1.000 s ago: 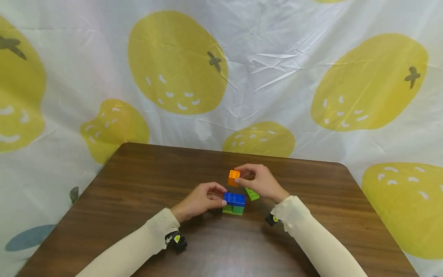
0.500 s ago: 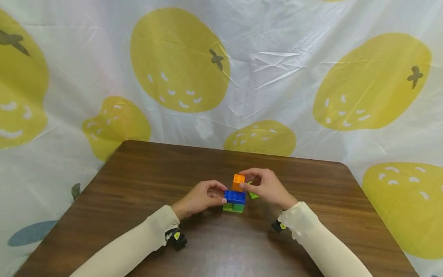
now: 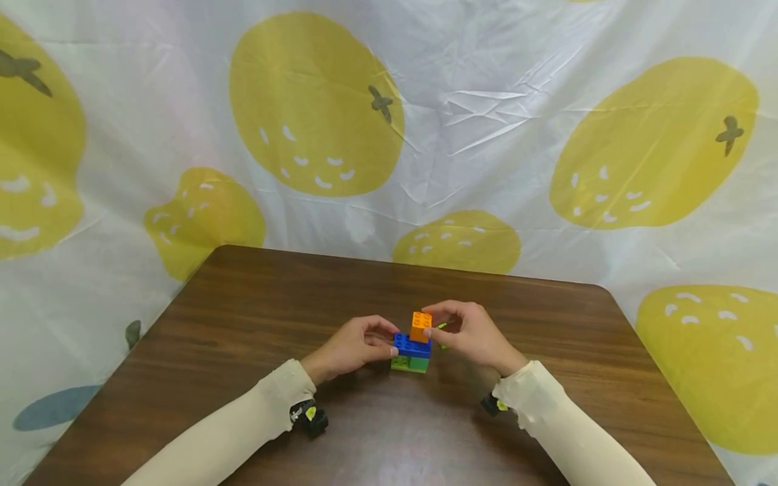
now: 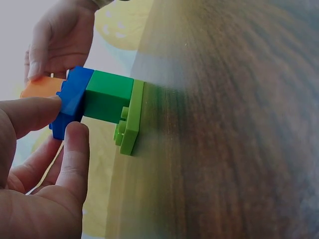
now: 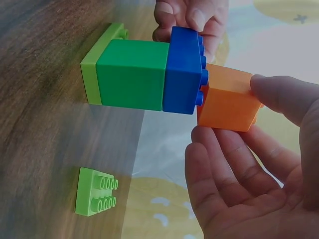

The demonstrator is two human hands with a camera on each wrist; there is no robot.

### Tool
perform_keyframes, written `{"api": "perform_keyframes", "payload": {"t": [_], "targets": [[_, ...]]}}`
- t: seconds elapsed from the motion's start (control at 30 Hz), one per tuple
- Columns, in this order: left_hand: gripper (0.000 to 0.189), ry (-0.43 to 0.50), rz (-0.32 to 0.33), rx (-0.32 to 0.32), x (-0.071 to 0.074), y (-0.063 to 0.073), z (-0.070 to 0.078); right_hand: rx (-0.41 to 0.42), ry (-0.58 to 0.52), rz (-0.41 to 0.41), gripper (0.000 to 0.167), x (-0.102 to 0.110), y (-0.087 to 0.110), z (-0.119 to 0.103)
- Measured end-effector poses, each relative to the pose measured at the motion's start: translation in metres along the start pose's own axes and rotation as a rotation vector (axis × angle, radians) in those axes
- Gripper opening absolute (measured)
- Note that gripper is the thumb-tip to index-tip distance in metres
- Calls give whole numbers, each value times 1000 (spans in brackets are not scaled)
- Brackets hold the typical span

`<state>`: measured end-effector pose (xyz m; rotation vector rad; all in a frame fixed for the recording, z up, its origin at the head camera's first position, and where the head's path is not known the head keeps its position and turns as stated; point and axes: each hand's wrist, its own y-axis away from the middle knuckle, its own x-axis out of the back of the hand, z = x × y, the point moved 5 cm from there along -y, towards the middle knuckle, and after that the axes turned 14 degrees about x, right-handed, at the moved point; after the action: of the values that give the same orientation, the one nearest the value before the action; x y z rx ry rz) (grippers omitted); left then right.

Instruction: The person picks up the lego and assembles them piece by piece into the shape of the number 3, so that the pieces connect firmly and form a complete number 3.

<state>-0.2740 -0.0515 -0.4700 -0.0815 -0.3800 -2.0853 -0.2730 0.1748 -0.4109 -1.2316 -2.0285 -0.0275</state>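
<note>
A small stack stands on the table: a light green flat brick (image 4: 132,124) at the bottom, a green brick (image 5: 132,74) on it, and a blue brick (image 3: 404,345) on top. My left hand (image 3: 352,347) pinches the blue brick at its left end. Between thumb and fingers, my right hand (image 3: 480,334) holds an orange brick (image 3: 421,327) at the right end of the blue brick's studded top. In the right wrist view the orange brick (image 5: 229,99) meets the blue studs slightly tilted, and several studs still show beside it.
A second light green flat brick (image 5: 94,191) lies on the wooden table (image 3: 292,290) just beyond the stack, partly hidden by my right hand in the head view. Behind the table hangs a white curtain (image 3: 462,155) with a yellow fruit print.
My right hand has brought the orange brick down and to the right, from behind the stack onto the blue brick's top. My left hand has kept its hold on the blue brick.
</note>
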Motion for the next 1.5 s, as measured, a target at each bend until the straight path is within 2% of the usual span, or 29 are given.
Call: {"api": "perform_keyframes", "payload": {"t": [0.47, 0.9, 1.5], "targets": [[36, 0, 3, -6, 1, 0, -2, 43, 56, -7, 36, -1, 6, -5], [36, 12, 9, 8, -1, 0, -4, 28, 29, -8, 36, -3, 10, -6], [37, 14, 11, -5, 1, 2, -5, 64, 17, -29, 35, -2, 11, -9]]}}
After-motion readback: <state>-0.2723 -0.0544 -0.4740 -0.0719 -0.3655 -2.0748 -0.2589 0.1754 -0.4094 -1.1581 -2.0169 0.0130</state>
